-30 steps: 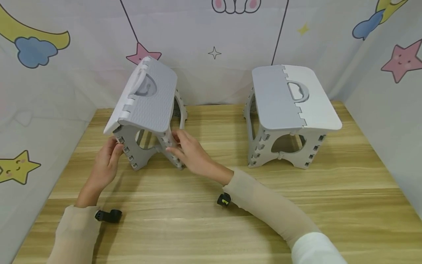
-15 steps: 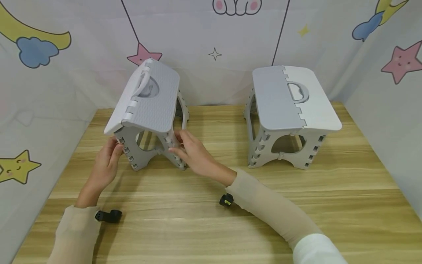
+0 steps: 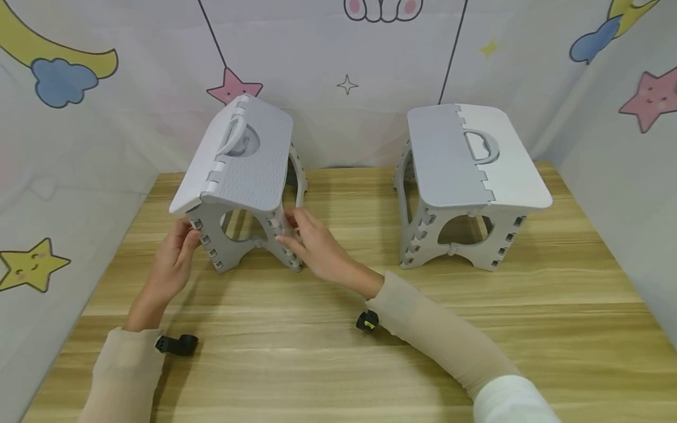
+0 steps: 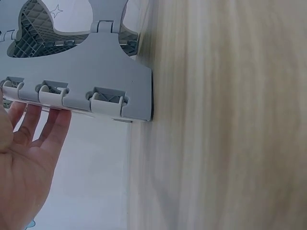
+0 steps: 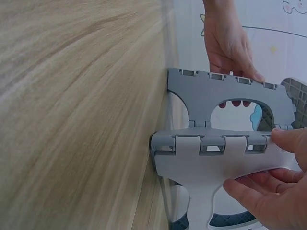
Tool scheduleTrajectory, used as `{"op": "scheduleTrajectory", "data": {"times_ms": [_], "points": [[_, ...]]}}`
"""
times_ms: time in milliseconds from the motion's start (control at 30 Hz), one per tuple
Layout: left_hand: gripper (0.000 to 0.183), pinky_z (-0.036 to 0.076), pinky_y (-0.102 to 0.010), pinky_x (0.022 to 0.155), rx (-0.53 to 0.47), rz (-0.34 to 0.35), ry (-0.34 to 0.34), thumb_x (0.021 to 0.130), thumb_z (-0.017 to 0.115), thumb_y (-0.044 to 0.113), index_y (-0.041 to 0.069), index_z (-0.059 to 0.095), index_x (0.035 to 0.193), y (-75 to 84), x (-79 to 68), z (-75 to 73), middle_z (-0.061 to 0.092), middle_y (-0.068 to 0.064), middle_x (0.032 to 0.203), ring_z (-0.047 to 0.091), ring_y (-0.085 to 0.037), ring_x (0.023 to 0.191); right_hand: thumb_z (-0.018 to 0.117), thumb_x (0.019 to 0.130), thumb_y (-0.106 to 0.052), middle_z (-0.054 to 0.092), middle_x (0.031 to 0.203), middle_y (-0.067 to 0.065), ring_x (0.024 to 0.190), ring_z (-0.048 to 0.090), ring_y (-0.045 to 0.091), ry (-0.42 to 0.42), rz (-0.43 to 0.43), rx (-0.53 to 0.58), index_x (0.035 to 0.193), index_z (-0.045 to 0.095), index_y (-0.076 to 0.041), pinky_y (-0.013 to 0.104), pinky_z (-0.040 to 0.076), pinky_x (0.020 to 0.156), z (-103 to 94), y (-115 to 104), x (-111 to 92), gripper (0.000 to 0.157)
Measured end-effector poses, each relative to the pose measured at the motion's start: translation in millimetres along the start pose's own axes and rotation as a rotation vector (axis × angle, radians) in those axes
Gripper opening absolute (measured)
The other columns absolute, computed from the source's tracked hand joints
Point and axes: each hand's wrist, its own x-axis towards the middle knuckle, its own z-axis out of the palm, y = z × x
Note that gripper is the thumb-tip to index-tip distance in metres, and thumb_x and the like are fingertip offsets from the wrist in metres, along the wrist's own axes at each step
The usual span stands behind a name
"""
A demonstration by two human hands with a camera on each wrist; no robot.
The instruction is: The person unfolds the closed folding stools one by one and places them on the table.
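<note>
A grey and white folding step stool (image 3: 248, 170) stands half unfolded on the left, its two top panels peaked along the hinge like a roof. My left hand (image 3: 173, 258) grips the front edge of its left leg, below the white panel. In the left wrist view, that hand's fingers (image 4: 50, 125) reach behind the hinged leg edge. On the stool's other side, my right hand (image 3: 317, 244) pinches the front edge of the right leg. The right wrist view has its thumb (image 5: 285, 139) on the hinged edge and fingers on the white side panel.
A second grey and white folding stool (image 3: 465, 158) stands fully unfolded at the right, its top flat. Both stools are on a wooden table (image 3: 296, 352), close to a printed cloth backdrop (image 3: 338, 129) at the back. Cloth walls rise at both sides.
The left stool has opened a little wider, its right leg and grey panel shifting right with my right hand. My left hand keeps its place on the left leg. The right stool stays put.
</note>
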Motion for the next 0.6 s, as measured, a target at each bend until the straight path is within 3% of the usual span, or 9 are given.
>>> {"op": "scheduleTrajectory", "data": {"times_ms": [133,433,600], "points": [[0.032,0.042,-0.007,0.092,-0.02,0.013,0.012,0.108,0.038,0.005,-0.015,0.045,0.132,-1.2,0.9,1.7,0.054,0.002,0.119,0.052,0.004,0.11,0.056,0.104,-0.021,0.053,0.124,0.013,0.111,0.055,0.019,0.007,-0.008,-0.011,0.138,0.041,0.004,0.027,0.05,0.09,0.1,0.9,0.0,0.046],[0.031,0.043,-0.007,0.089,-0.023,0.049,0.015,0.107,0.04,0.002,-0.015,0.046,0.132,-1.1,1.9,1.7,0.056,0.002,0.117,0.054,0.003,0.107,0.062,0.101,-0.018,0.056,0.123,0.013,0.114,0.056,0.021,0.027,0.001,0.012,0.138,0.045,0.005,0.03,0.048,0.098,-0.4,0.6,2.5,0.047],[0.04,0.043,-0.011,0.096,-0.095,0.053,0.014,0.11,0.027,0.01,-0.017,0.043,0.136,0.6,4.3,-0.3,0.054,0.011,0.124,0.052,-0.001,0.116,0.066,0.099,-0.02,0.057,0.124,0.012,0.114,0.056,0.021,0.038,0.015,0.005,0.137,0.048,0.004,0.031,0.049,0.098,-1.1,0.6,3.7,0.048]]}}
